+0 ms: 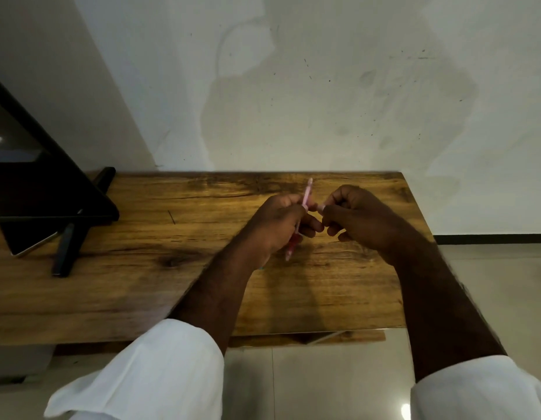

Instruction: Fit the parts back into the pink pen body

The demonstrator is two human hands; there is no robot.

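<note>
My left hand (278,221) grips a pink pen (307,192) above the wooden table (160,268). The pen's upper end points away from me, and its red lower part sticks out below my fingers near the tabletop. My right hand (354,215) is just to the right, its fingers curled. Its thumb and forefinger pinch a small pale piece right beside the pen, too small to make out. Both forearms reach out of rolled white sleeves.
A black screen (35,177) on a black crossed stand (66,253) fills the table's left end, with a phone (32,245) lying under it. A stained white wall rises behind the table. Pale floor tiles lie to the right and in front.
</note>
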